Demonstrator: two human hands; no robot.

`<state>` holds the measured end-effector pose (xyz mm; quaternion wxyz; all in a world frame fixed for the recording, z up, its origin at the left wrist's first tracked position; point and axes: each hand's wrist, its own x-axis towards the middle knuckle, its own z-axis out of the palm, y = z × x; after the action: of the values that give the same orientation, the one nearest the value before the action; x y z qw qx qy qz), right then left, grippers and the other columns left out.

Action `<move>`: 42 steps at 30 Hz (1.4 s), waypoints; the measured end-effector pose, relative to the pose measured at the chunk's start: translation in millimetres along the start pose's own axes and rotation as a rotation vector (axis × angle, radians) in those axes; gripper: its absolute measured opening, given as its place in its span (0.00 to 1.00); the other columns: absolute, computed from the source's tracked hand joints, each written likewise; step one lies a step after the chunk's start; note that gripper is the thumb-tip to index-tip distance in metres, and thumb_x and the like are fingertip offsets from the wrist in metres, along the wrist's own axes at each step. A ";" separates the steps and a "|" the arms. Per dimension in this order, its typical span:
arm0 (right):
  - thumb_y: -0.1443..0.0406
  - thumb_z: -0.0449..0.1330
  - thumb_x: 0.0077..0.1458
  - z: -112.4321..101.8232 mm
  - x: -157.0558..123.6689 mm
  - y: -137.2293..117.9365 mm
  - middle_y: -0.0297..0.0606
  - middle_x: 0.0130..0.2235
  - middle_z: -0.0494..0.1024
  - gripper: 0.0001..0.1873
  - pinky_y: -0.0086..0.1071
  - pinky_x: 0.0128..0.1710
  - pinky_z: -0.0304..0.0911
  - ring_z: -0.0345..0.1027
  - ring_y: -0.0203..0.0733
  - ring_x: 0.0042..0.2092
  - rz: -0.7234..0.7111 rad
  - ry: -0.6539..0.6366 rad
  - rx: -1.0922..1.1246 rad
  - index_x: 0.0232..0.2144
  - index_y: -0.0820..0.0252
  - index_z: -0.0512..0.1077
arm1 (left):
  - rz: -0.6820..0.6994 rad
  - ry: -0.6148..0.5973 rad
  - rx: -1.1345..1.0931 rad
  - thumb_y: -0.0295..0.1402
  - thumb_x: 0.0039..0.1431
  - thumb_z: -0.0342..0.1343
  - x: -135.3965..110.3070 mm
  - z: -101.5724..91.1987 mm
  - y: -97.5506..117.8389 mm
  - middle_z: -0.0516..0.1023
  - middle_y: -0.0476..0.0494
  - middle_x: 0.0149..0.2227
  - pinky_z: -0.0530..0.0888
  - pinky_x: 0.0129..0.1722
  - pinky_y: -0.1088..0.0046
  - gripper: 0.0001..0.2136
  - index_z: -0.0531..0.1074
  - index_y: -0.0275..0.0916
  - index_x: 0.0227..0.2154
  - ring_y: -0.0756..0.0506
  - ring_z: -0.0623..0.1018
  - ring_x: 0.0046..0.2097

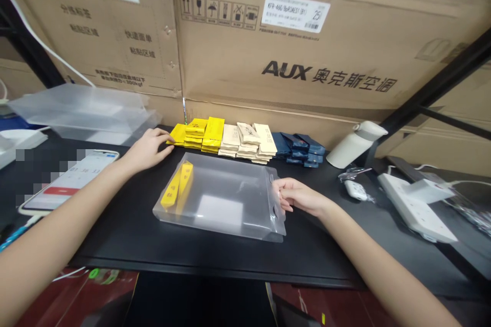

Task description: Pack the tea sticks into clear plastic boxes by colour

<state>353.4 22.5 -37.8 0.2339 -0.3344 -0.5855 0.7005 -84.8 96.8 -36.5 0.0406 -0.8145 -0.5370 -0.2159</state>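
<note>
The left hand (148, 149) rests loosely curled on the yellow sachets (197, 134) stacked along the black tabletop's (126, 230) back edge. The right hand (301, 196) pinches the frosted zip pouch's (222, 196) open end, mid-table, two yellow sachets inside.

Bright, even overhead light; soft glare on the frosted bag (222, 196) and black counter (215, 255). Edges bow with wide-angle distortion; the phone (69, 181) area is pixelated.

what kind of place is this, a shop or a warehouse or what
Most likely a packing bench in a stockroom or warehouse. Big AUX cartons are stacked behind the black table, sachets lie sorted by colour, and the right hand holds a frosted zip bag.
</note>
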 end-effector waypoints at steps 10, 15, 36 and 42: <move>0.70 0.58 0.47 3.6 -1.1 -2.8 0.26 0.17 0.67 0.04 0.25 0.24 0.67 0.58 0.28 0.18 0.042 0.034 -0.032 0.23 0.61 0.66 | 0.015 -0.090 0.101 0.45 0.61 0.42 -3.0 -1.1 10.8 0.71 0.29 0.58 0.63 0.61 0.54 0.28 0.70 0.31 0.54 0.31 0.66 0.60; 0.72 0.55 0.45 4.0 -0.9 -3.6 0.27 0.18 0.68 0.03 0.25 0.25 0.68 0.59 0.27 0.18 0.039 0.029 -0.047 0.23 0.61 0.66 | -0.044 0.029 0.071 0.44 0.60 0.44 -2.4 -6.7 12.8 0.67 0.25 0.59 0.61 0.61 0.52 0.29 0.65 0.27 0.58 0.29 0.65 0.61; 0.71 0.50 0.53 15.6 -3.7 -10.3 0.30 0.22 0.67 0.07 0.26 0.22 0.57 0.60 0.32 0.21 -0.480 0.791 -0.670 0.26 0.58 0.66 | 0.021 0.396 -0.756 0.35 0.57 0.60 -28.1 -41.2 139.1 0.80 0.46 0.41 0.76 0.48 0.63 0.07 0.80 0.44 0.37 0.43 0.78 0.46; 0.64 0.55 0.61 45.4 1.2 -1.1 0.41 0.37 0.77 0.05 0.37 0.41 0.69 0.73 0.43 0.39 -0.677 0.699 -0.802 0.38 0.57 0.70 | 0.111 0.017 -0.719 0.38 0.57 0.59 -30.7 -38.1 138.6 0.81 0.46 0.32 0.76 0.35 0.70 0.08 0.79 0.41 0.31 0.46 0.78 0.34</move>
<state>318.8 -6.6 -32.8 0.4766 -0.4012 -0.7650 0.1630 17.0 0.9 8.8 -0.2323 -0.8029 -0.3813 -0.3950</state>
